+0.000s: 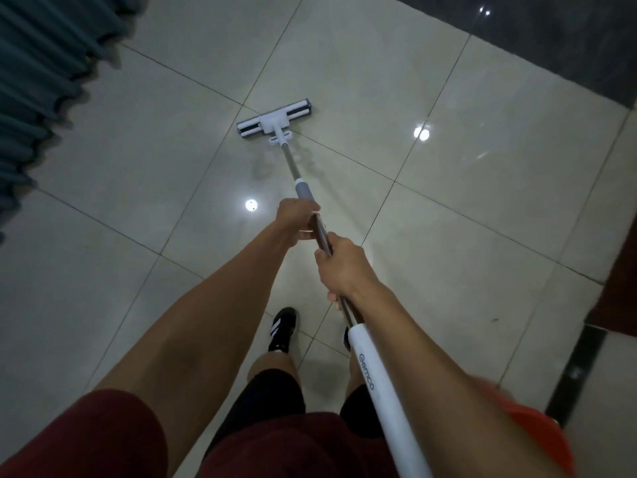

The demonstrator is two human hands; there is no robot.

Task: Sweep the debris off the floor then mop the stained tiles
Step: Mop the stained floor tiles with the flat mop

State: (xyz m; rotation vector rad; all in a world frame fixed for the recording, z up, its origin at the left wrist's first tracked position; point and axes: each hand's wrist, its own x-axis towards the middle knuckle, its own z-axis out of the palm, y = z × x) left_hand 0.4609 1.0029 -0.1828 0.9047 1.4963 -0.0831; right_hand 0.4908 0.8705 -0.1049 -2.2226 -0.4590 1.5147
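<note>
A flat mop with a white and grey head (274, 122) lies on the pale glossy floor tiles (465, 208), its metal pole (291, 163) running back toward me. My left hand (297, 220) grips the pole just below its grey collar. My right hand (344, 267) grips the pole further back, above the white handle sleeve (379, 391). A faint wet smear (275, 167) shows on the tile just behind the mop head.
A teal curtain (44, 81) hangs at the left. A dark rug or mat (551, 39) covers the far right corner. An orange bucket (537, 439) stands low at the right, beside a dark floor strip (579, 370). My feet in black shoes (283, 329) stand below the hands.
</note>
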